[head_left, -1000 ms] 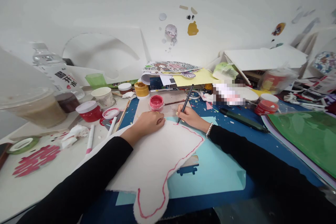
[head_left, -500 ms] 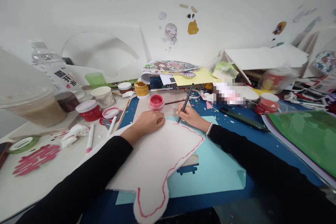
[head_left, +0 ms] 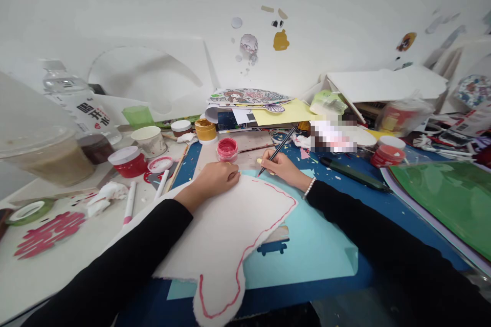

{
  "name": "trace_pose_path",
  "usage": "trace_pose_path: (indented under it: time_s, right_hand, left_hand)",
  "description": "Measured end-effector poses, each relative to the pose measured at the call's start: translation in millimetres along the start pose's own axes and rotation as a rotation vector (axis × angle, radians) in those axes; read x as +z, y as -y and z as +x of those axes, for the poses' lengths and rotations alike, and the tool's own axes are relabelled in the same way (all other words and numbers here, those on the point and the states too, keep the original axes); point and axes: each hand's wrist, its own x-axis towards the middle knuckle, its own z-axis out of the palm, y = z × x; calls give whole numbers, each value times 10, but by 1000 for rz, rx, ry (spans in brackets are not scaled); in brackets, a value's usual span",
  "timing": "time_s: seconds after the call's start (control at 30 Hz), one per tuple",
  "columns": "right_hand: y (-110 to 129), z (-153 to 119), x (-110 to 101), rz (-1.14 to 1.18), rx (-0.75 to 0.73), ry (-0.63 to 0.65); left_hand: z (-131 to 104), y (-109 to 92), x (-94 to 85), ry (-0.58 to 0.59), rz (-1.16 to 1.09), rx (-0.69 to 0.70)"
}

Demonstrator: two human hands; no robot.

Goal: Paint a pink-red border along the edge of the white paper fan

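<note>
A large white cut-out sheet (head_left: 215,225) with a red line along its right and lower edges lies over light blue paper (head_left: 307,250). My left hand (head_left: 217,180) rests on its upper part with the fingers curled under; whether anything is in them is hidden. Pinched in my right hand (head_left: 281,167) is a thin black brush (head_left: 279,148), its reddish tip at the sheet's top edge beside the red line. Just beyond my hands stands an open jar of red paint (head_left: 227,149).
Capped red jars (head_left: 128,161), a yellow paint jar (head_left: 206,130), a paper cup (head_left: 149,141) and a water bottle (head_left: 76,97) stand around the back and left. On the right lie a dark green cutter (head_left: 355,174) and green sheets (head_left: 445,199).
The brush in my right hand has tilted further to the right, and its tip has shifted slightly left and up. My left hand keeps its place on the sheet.
</note>
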Motion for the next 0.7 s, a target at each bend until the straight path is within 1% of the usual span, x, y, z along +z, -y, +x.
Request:
trace_pose_path:
  time_s: [0.1, 0.17, 0.3, 0.47, 0.7]
  right_hand:
    - [-22, -22, -69, 101, 28, 58]
    - [-40, -26, -89, 123, 38, 36]
    - [-63, -26, -65, 53, 24, 5]
    - [-86, -32, -20, 45, -9, -16]
    - [-75, -32, -20, 18, 9, -9]
  left_hand:
    - [1, -1, 0, -1, -8, 3]
    - [-1, 0, 0, -1, -13, 4]
    - [-5, 4, 2, -5, -19, 4]
    - [-3, 3, 1, -9, -23, 0]
    - [5, -2, -2, -5, -28, 0]
